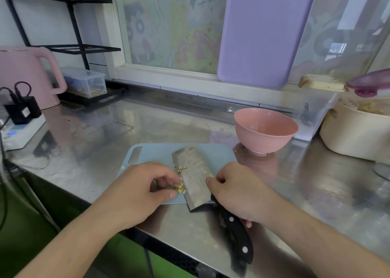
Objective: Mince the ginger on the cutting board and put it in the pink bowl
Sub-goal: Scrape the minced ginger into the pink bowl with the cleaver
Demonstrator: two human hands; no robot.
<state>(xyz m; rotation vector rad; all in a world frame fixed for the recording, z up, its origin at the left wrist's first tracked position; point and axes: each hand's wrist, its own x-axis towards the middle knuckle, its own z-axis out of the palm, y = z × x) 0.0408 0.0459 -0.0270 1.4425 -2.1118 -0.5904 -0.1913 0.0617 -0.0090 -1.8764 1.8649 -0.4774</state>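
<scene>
The ginger (180, 186) is lying in small pale dice on the light blue cutting board (160, 153), some by the left hand and a few more (182, 169) further up along the cleaver's edge. The left hand (139, 191) is curling over the nearer pile, its fingers (168, 179) bent and touching the bits, seemingly gathering them toward the blade. The cleaver (193, 176) is lying nearly flat on the board, its broad face up and tilted toward the ginger. The right hand (238, 191) is gripping the black riveted handle (236, 231), fingers wrapped round it and the thumb lying near the blade's spine.

The mincing looks largely done, so this is probably the step of loading the blade. To do it well, the blade edge should be kept pressed to the board while the left fingers are sweeping the dice onto the flat steel, including the stray bits further up. The load should be carried level, since the dice could slide off.

The pink bowl (266, 130) is standing just beyond the board's far right corner on the steel desk (105, 134), apparently holding almost nothing.
</scene>
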